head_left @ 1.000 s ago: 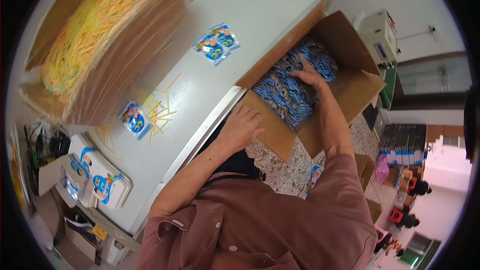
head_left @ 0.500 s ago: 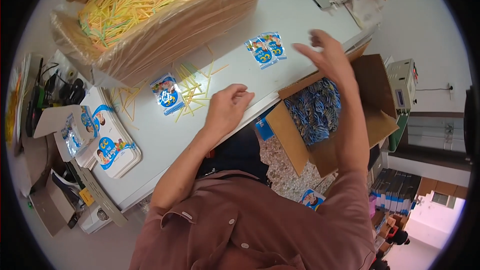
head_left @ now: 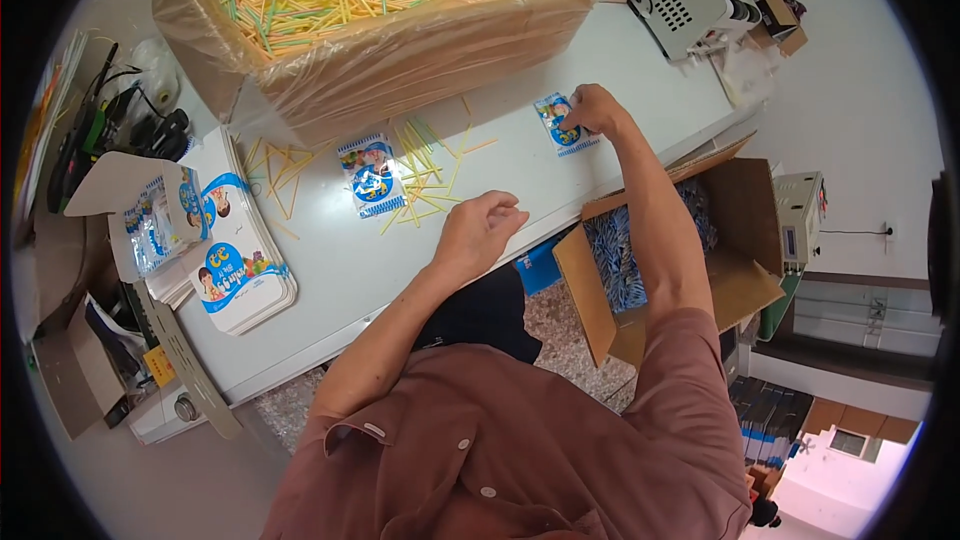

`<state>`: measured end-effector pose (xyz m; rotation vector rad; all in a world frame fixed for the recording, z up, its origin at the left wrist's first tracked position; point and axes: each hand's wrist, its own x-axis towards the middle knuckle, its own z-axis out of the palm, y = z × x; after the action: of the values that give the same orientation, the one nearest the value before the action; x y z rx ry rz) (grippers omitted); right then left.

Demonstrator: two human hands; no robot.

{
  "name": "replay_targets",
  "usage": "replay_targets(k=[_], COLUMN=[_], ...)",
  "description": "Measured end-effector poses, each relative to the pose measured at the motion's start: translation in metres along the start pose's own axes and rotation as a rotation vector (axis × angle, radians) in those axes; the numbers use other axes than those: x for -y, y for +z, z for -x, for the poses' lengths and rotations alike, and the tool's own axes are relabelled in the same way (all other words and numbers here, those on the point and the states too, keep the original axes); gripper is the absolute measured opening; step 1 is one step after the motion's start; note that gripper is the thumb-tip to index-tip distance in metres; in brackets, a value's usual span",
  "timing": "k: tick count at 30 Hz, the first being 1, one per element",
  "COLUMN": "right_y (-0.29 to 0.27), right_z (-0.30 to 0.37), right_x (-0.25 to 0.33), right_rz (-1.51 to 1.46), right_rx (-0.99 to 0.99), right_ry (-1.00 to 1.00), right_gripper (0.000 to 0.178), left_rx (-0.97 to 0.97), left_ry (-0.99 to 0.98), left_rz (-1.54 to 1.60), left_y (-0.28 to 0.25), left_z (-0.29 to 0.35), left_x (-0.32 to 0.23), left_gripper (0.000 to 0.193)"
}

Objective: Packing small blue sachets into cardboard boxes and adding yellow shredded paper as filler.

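Note:
My right hand [head_left: 599,112] is at a blue-and-white printed sachet [head_left: 557,122] on the white table, thumb and fingers closed at its right side. The hand covers part of the sachet and whatever lies beneath the fingers. Near the table's front edge is my left hand [head_left: 480,232], its fingers loosely bent and apart, with nothing in them. Another blue-and-white sachet [head_left: 371,176] lies flat to its upper left. Beside that sachet, thin yellow and orange sticks [head_left: 425,168] are scattered.
A large carton [head_left: 420,60] lined with clear plastic, full of coloured sticks, stands at the back. An open carton [head_left: 583,295] at the right front holds many blue sachets. Stacked printed cards [head_left: 245,285] and a small open box [head_left: 125,208] are at left; a grey machine [head_left: 693,8] stands back right.
My right hand has come down from the air above the carton onto the pair of sachets at the right. My left hand stays empty near the table edge. The whole view has shifted slightly.

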<state>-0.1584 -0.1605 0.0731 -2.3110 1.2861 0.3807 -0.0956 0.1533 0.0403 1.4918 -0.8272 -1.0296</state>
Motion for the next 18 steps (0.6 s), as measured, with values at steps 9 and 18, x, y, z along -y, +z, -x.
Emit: replay_targets(k=[9,18], right_y=[0.0,0.045], right_z=[0.09,0.143], right_x=[0.025,0.026], right_rz=[-0.583,-0.859], right_rx=[0.015,0.046], right_ry=[-0.288,-0.507], right_gripper=[0.032,0.039], left_rx=[-0.347,-0.279], left_ry=[0.142,0.679], left_rz=[-0.064,-0.709], left_y=[0.018,0.002], left_z=[-0.031,-0.042], left_x=[-0.014,-0.004], left_gripper=[0.058,0.049])
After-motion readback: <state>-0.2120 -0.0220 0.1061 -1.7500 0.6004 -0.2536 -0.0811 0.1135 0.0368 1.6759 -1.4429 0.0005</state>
